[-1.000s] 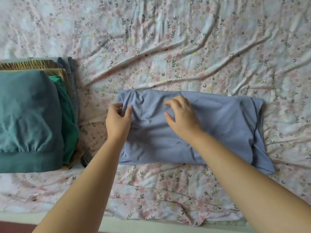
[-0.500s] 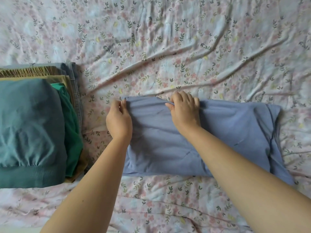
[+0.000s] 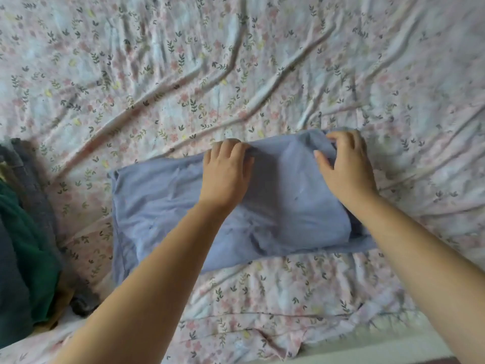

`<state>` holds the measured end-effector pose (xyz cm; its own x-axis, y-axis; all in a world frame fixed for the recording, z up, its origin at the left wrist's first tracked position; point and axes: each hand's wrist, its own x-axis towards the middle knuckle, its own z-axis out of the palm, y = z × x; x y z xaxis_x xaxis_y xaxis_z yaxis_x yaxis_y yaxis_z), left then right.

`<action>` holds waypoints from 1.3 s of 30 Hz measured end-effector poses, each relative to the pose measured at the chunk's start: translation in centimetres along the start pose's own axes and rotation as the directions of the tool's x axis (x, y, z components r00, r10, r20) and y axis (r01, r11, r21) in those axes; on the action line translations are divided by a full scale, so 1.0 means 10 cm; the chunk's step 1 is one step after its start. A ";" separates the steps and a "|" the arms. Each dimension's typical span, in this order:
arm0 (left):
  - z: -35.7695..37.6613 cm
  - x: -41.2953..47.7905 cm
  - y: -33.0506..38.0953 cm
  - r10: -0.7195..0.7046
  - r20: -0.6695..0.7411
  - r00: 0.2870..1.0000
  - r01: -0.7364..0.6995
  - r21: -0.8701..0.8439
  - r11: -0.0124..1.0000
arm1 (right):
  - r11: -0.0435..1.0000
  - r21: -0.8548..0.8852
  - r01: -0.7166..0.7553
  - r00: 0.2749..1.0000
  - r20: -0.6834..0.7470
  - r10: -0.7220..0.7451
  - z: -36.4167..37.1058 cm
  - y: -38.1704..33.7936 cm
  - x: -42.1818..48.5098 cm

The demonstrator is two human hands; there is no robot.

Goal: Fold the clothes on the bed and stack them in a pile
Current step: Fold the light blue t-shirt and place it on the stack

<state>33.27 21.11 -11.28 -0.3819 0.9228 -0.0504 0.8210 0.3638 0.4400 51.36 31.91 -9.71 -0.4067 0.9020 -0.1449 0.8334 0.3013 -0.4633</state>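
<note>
A: What sits nearest the camera?

B: Two bare forearms reaching in from the bottom edge, over the near edge of the bed [image 3: 262,319], which is covered by a wrinkled sheet [image 3: 183,74] printed with small pink flowers and leaves. A pale strip runs under the sheet's hem at the lower right.

A: And a little further in?

B: A light blue shirt [image 3: 157,206], already folded into a long band, lies flat on the sheet across the middle of the view. Its left end is smooth, and its right end is thicker where layers overlap.

A: Where are the hands?

B: Both are on the far edge of the shirt. The left hand [image 3: 227,174] is near the middle of that edge, its fingers curled over the cloth, so its grip is closed on the shirt. The right hand [image 3: 346,169] is at the far right corner, thumb on top and fingers bent around the bunched fabric, also pinching the shirt.

A: Anything off to the side?

B: At the left edge is the pile of clothes [image 3: 26,245], well apart from the shirt. A dark green piece and a dark blue-grey piece show, with a bit of tan cloth under them at the near end. The picture there is blurred.

A: And beyond the hands?

B: Only more of the sheet, with long creases fanning away toward the far side
</note>
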 end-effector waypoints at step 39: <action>0.26 -0.83 0.54 -0.015 0.110 0.994 0.012 0.025 1.000 | 0.483 0.710 -0.513 0.857 0.452 0.246 -0.23 0.21 -0.65</action>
<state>42.01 15.73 -10.83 -0.3452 0.9256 -0.1554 0.8268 0.3783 0.4164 56.61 27.35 -7.75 -0.3129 0.7077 -0.6335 0.3452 -0.5366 -0.7700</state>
